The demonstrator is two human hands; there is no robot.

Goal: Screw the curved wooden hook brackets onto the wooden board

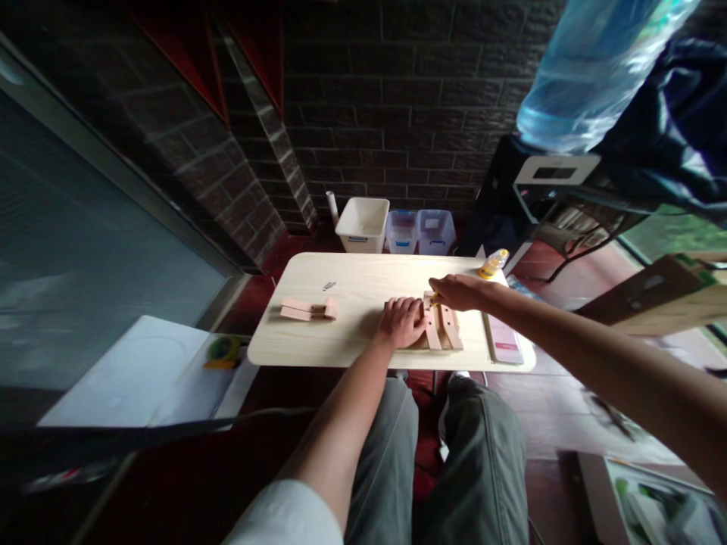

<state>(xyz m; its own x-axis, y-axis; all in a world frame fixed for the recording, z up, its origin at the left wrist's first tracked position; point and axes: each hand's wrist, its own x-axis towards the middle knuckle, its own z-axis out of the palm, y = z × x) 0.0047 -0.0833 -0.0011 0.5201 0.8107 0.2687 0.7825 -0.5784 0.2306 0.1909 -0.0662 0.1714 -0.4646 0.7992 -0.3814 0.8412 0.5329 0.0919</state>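
My left hand [402, 322] lies flat on the left part of a wooden assembly on the table, its fingers stretched forward. Beside those fingers, two light wooden pieces with dark holes [450, 330] lie side by side on the assembly. My right hand [459, 293] is closed at the far end of these pieces. Something small and yellow shows under its fingers, too small to name. Further left on the table [352, 266] rest more pinkish wooden pieces [308, 309] and a few small dark metal parts [329, 286].
A yellow-and-clear bottle [494, 263] stands at the table's back right corner. A phone-like flat device [504, 341] lies along the right edge. Behind the table are a cream bin [363, 219] and two clear plastic boxes [436, 231]. A tape measure [223, 352] sits left.
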